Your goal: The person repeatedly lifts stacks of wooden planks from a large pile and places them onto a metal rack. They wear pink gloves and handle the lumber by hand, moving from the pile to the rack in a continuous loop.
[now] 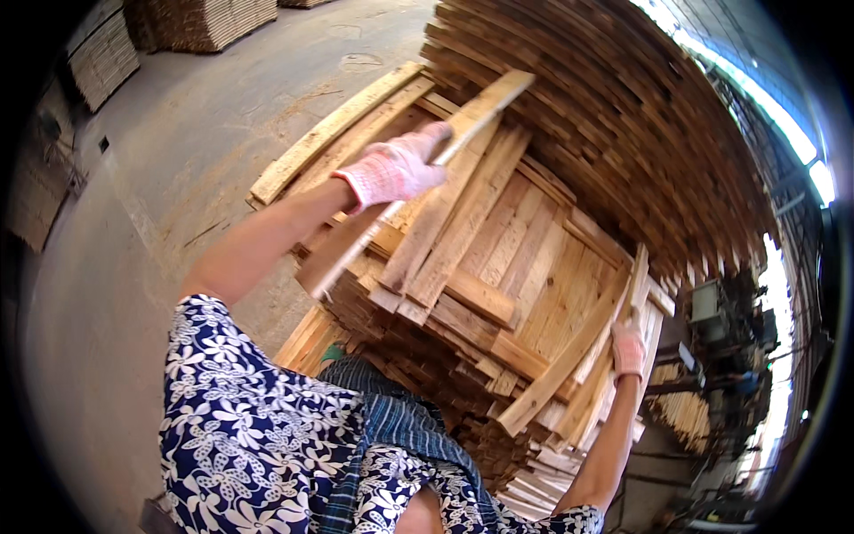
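Note:
My left hand [398,169], in a pink and white knit glove, is closed on a wooden plank [491,100]. This plank is tilted and slightly blurred above the left part of a waist-high stack of lumber [391,307]. At the right end of the stack, my right hand [628,349], in a similar glove, is closed around the edge of another long plank [569,365]; its fingers are partly hidden. Between my hands, two loose planks [471,214] lie side by side across the stack, over a layer of boards [538,258] set edge to edge.
A tall wall of stacked lumber [614,133] rises right behind the stack. More wood piles [209,22] stand on the concrete floor [178,133] at the far left. Machinery [712,311] is at the right. A green shoe [334,352] shows beside boards near my feet.

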{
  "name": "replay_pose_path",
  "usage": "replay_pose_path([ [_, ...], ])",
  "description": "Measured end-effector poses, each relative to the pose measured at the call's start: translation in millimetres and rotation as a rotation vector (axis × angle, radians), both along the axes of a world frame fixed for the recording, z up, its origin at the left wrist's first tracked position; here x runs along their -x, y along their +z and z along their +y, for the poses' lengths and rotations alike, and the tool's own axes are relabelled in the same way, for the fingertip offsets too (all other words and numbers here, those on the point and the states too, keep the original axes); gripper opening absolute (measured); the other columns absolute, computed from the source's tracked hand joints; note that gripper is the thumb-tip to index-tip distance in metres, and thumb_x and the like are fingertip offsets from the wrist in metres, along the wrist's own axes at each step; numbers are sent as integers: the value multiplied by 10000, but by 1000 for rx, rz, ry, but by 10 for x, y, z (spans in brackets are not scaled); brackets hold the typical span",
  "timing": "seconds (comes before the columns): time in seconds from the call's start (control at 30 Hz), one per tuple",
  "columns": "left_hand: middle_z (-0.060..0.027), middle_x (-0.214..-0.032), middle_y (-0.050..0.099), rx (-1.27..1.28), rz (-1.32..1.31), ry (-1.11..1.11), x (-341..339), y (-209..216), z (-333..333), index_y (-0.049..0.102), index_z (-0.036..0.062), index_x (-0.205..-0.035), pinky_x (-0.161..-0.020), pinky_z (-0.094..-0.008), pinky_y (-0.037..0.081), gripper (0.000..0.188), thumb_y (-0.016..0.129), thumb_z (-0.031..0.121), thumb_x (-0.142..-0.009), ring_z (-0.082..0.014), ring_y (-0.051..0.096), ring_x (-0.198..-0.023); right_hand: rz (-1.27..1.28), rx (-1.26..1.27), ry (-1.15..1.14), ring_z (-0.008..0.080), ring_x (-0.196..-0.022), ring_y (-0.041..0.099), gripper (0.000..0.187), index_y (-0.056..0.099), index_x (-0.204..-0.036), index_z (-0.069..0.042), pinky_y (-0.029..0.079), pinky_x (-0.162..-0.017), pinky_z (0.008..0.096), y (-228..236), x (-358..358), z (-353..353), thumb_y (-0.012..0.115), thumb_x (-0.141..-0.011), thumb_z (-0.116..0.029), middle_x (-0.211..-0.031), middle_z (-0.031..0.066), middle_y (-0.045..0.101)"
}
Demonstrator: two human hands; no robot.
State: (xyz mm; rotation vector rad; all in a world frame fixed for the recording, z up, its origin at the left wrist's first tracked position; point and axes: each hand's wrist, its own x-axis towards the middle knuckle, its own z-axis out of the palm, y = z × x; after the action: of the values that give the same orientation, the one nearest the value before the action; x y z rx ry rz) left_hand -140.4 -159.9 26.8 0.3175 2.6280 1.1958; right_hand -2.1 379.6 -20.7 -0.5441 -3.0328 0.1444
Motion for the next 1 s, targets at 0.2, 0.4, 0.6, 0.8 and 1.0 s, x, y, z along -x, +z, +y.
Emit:
replay_pose_path([
  [0.2,-167,-1698,197,721,132,296,130,-431,-299,276,151,-1615,-1285,-486,118,630,486,262,-1031,-354,152,-1578,199,657,78,176,-828,658,665,426,-1529,-47,536,-710,316,849,-13,-1251,597,-938,-298,-1163,172,644],
  [0.4,-210,-1663,262,793,231,237,280,-570,-57,357,120,-1569,-1242,-577,205,584,468,190,-1000,-396,242,-1547,77,570,167,324,-1052,674,743,363,-1545,-35,531,-909,456,72,996,-1796,582,-900,-330,-1278,229,631],
  [0.6,-266,-1441,529,598,532,483,594,-555,-638,469,51,-1471,-1105,-446,458,674,586,489,-972,-359,519,-1369,92,315,69,534,-1164,602,705,353,-1567,-154,525,-943,568,-575,1453,-1713,561,-961,-450,-1415,350,512],
  [0.8,-277,-1428,564,333,18,285,607,-853,-594,516,-10,-1428,-1133,-464,411,713,316,556,-1043,-411,546,-1336,93,413,-64,550,-1333,472,913,329,-1585,-113,429,-1094,537,-228,1226,-2757,586,-909,-670,-1499,404,371],
  [1.0,-259,-1500,507,265,-29,240,528,-761,-611,403,25,-1526,-1157,-457,387,782,305,622,-1030,-393,489,-1398,239,544,-29,546,-1316,482,895,349,-1577,-123,424,-1095,513,-393,1209,-3208,661,-899,-617,-1474,423,374],
])
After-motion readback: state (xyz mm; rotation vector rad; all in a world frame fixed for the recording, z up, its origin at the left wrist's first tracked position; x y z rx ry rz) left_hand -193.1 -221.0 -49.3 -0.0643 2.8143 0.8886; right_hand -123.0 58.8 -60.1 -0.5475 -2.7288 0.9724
